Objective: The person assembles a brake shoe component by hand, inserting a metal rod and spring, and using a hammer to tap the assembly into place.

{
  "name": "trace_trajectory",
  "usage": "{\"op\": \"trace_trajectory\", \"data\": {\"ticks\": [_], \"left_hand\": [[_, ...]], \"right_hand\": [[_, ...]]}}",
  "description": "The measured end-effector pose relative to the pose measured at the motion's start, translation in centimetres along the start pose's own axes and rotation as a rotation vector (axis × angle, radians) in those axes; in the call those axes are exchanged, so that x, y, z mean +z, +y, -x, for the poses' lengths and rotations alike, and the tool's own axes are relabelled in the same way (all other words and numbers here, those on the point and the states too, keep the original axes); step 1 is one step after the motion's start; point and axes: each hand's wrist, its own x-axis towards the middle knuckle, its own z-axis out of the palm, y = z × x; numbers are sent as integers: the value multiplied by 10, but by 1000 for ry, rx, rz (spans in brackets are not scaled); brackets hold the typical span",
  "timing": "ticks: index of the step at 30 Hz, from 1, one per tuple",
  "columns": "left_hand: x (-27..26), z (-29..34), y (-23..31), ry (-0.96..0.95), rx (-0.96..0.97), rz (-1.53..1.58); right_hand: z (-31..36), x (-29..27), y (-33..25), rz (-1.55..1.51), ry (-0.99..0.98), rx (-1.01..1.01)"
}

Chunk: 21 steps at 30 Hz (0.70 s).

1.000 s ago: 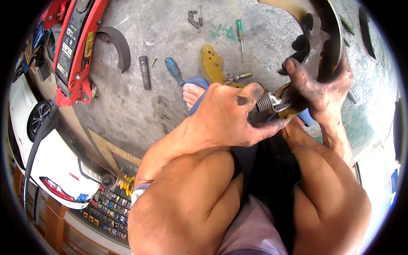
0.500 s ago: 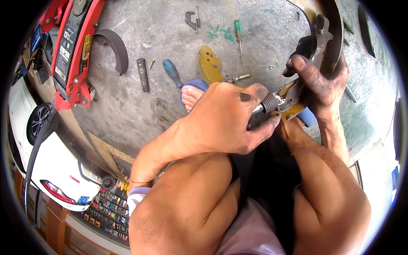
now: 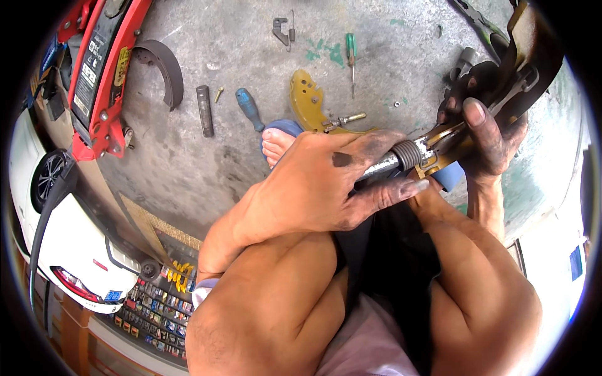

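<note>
My left hand (image 3: 320, 182) is closed round a brake cable (image 3: 382, 167), its pale end sleeve showing between thumb and fingers. A dark coil spring (image 3: 407, 155) sits round the cable just beyond my fingertips. The cable's end meets a metal lever on the brake shoe (image 3: 533, 47). My right hand (image 3: 492, 141), thumb up, grips that curved shoe; its fingers are partly hidden behind it. Both hands are smudged black. Near my left hand, a yellow brake shoe (image 3: 306, 103) lies on the floor beside a threaded adjuster (image 3: 343, 121).
On the concrete lie a blue-handled screwdriver (image 3: 248, 106), a green-handled screwdriver (image 3: 352, 50), a dark rod (image 3: 204, 111), a bolt (image 3: 219, 94), a curved dark shoe (image 3: 168, 72), a bracket (image 3: 280, 30) and pliers (image 3: 480, 25). A red jack (image 3: 94, 141) and white car (image 3: 81, 250) are at left.
The brake shoe and my right hand have moved right, with the shoe tilted further over. More of the cable's sleeve shows at my left hand. The pliers have come into sight.
</note>
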Motion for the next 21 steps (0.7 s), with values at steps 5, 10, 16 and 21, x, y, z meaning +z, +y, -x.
{"op": "trace_trajectory", "data": {"ticks": [5, 10, 16, 21], "left_hand": [[-5, 7, -5, 67, 74, -90], [-13, 13, -4, 52, 70, -204], [-23, 13, 4, 22, 7, -152], [-28, 8, -10, 0, 38, -91]], "right_hand": [[-2, 1, 1, 43, -7, -51], [-4, 1, -2, 69, -5, -76], [-5, -6, -2, 151, -50, -48], [-9, -3, -4, 344, 13, -55]]}}
